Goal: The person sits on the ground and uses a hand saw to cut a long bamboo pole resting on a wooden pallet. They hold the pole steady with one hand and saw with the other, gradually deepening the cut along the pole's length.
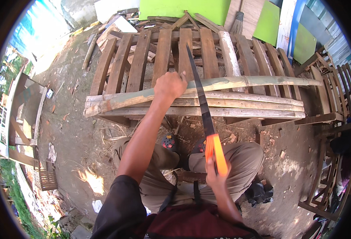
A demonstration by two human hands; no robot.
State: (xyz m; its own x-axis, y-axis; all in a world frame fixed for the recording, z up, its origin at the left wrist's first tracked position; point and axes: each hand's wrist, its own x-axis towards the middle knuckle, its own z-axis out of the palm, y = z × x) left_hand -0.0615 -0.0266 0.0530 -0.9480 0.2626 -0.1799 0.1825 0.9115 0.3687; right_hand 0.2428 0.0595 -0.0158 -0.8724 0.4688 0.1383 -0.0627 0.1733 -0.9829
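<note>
My left hand (170, 85) is closed around a long bamboo strip (223, 83), pressing it down on a slatted wooden bench (137, 67). The strip lies slantwise across the bench, its right end reaching past the slats. In my right hand (216, 173) is the orange handle of a handsaw (204, 107). Its dark blade points away from me and crosses the strip just right of my left hand. Whether the teeth have cut into the bamboo cannot be made out. More bamboo strips (239, 111) lie side by side along the bench's near edge.
Scrap wood (117, 26) is heaped behind the bench, near green panels (183, 10) and a broom (238, 22). Slatted wooden furniture (327, 115) stands at the right. A black plastic bag (259, 194) lies by my right knee, and a woven basket (46, 175) stands at the left.
</note>
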